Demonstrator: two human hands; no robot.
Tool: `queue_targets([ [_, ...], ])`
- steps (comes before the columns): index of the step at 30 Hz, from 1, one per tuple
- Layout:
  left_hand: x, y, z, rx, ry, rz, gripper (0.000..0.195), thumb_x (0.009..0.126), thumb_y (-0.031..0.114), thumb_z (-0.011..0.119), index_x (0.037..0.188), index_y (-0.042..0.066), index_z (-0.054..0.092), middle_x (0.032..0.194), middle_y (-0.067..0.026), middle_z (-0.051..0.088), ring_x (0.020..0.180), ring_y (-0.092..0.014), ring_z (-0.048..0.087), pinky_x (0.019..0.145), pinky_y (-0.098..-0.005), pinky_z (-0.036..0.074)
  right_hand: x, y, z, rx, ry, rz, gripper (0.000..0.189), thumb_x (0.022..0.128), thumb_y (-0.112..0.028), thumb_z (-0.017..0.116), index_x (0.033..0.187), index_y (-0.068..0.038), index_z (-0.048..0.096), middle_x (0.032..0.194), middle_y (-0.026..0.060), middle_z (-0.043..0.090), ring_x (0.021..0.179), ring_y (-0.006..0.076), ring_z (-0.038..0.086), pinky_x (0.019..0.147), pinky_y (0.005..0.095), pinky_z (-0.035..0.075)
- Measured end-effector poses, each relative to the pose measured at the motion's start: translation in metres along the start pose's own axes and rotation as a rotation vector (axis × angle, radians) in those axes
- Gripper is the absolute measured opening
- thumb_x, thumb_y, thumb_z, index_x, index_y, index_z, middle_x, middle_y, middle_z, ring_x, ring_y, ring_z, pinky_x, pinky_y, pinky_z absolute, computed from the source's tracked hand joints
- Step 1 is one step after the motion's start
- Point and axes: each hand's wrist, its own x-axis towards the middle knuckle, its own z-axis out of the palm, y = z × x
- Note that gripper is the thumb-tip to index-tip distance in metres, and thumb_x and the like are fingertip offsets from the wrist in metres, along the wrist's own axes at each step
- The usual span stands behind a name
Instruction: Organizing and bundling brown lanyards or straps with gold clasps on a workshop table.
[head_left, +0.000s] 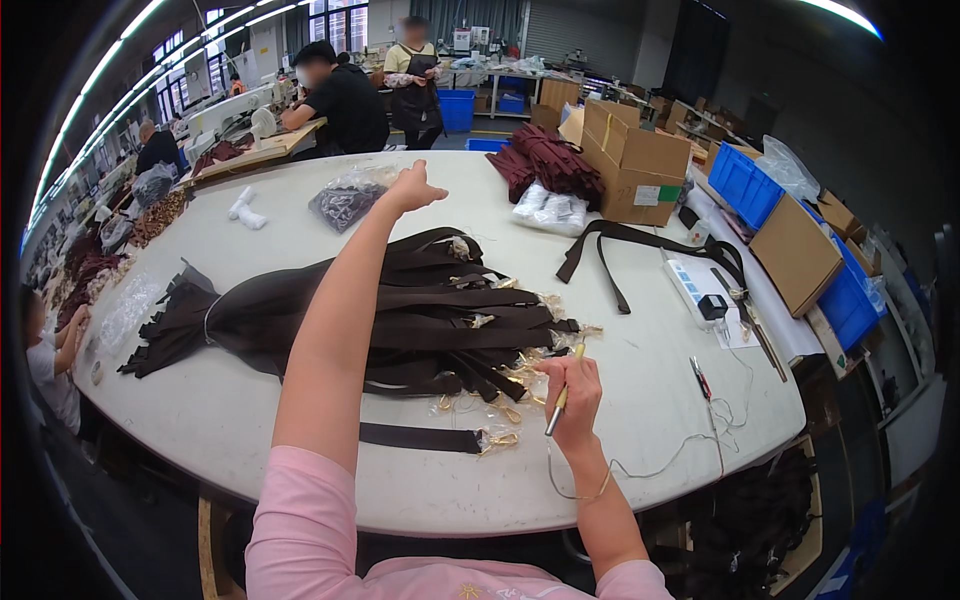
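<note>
My left hand (417, 187) reaches over the far part of the table, beside a clear bag of dark pieces (349, 204), with its fingers apart and nothing seen in them. In my right hand (576, 390) is a pen-like tool with a yellow handle and a metal end (557, 417); a thin cord hangs near it. Under my left arm lies a bundle of dark brown fabric straps (450, 334), tied at its left part. Gold metal clasps (511, 412) in clear film sit on the strap ends, close to my right hand. One single strap (420, 437) lies nearer to me.
White rolls (246, 210) lie at the far left. Maroon straps (551, 161), a bag of white items (551, 210) and a cardboard box (637, 169) stand at the back. To the right are a power strip (688, 292) and red-handled snips (701, 379). Several people work beyond the table.
</note>
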Motion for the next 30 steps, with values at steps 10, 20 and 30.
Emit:
queue_targets([
  [10,0.002,0.023,0.015,-0.108,0.104,0.021,0.071,0.083,0.024,0.079,0.144,0.000,0.051,0.109,-0.0168,0.075,0.090,-0.027,0.076,0.089,-0.0408,0.057,0.012,-0.002,-0.009,0.004,0.053,0.044,0.016,0.100,0.002,0.059,0.109,-0.007,0.069,0.078,0.0018,0.075,0.070,0.0185,0.065,0.079,0.0334,0.047],
  [20,-0.020,0.004,0.000,-0.151,0.126,-0.013,0.063,0.085,0.022,0.078,0.139,0.000,0.055,0.093,-0.0118,0.077,0.080,-0.023,0.076,0.083,-0.0370,0.058,0.008,0.003,-0.003,0.030,0.029,0.018,0.023,0.088,0.005,0.070,0.107,-0.008,0.072,0.080,0.0029,0.073,0.070,0.0196,0.066,0.076,0.0343,0.045],
  [30,-0.030,-0.004,-0.014,-0.153,0.118,0.003,0.063,0.085,0.020,0.077,0.139,-0.002,0.054,0.093,-0.0121,0.077,0.080,-0.022,0.076,0.081,-0.0360,0.058,0.005,0.003,0.000,0.002,0.009,0.004,0.023,0.086,0.006,0.070,0.104,-0.009,0.071,0.078,0.0024,0.074,0.070,0.0190,0.066,0.077,0.0342,0.045],
])
